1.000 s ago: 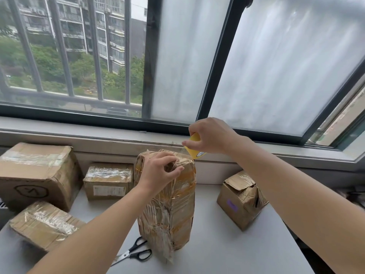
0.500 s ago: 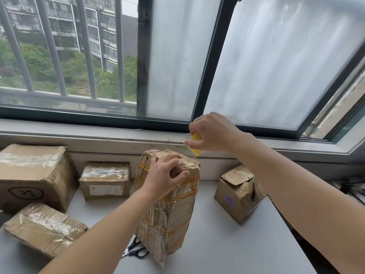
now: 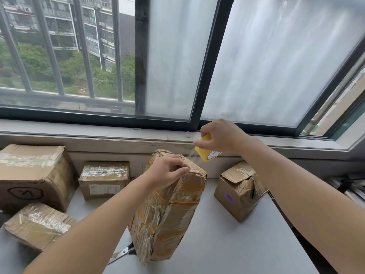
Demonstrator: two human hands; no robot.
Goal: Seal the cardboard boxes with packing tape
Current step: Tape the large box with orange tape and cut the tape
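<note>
A tall cardboard box (image 3: 167, 210), wrapped in wrinkled clear tape, stands upright in the middle of the grey table (image 3: 227, 244). My left hand (image 3: 167, 171) grips its top end, fingers curled over the edge and pinching the tape there. My right hand (image 3: 219, 136) holds a yellow roll of packing tape (image 3: 206, 153) just above and to the right of the box top. A thin clear strip of tape runs from the roll down to the box top.
Three taped boxes sit at the left: a large one (image 3: 33, 175), a small one (image 3: 104, 180) and a flat one (image 3: 37, 224). A crumpled box (image 3: 239, 192) stands at the right. Scissors (image 3: 122, 254) lie partly hidden behind the tall box. The window sill (image 3: 98, 139) runs behind.
My right hand has lifted the tape roll a little up and to the right, drawing the strip out. The tall box leans slightly more. My left hand stays on the box top.
</note>
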